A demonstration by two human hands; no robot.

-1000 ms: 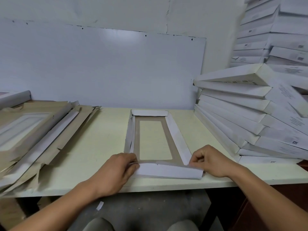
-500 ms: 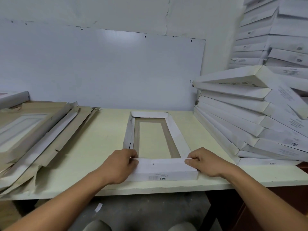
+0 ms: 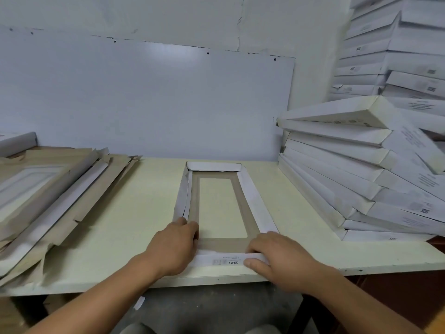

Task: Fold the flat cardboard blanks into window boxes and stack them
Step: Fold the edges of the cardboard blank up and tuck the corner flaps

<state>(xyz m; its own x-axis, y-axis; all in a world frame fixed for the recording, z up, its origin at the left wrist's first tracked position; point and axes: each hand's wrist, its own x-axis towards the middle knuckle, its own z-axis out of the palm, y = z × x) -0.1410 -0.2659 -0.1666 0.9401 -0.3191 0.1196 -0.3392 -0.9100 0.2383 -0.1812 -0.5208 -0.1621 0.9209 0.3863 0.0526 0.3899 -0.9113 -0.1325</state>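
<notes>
Only thing I can actually read is "SGS" on the near flap (image 3: 227,261) of the half-folded box, plus again on the stacked boxes (image 3: 425,210) (fine print's too blurry).

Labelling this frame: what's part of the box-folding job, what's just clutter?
Job:
- window box being folded
- left hand, right hand on its near flap
- flat blanks
- folded stack

Clutter:
- white board
- paper scrap on floor

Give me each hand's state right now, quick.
Left hand: fingers curled, gripping the near-left corner of the half-folded window box.
Right hand: pinching the box's near end flap, thumb on its printed face.
</notes>
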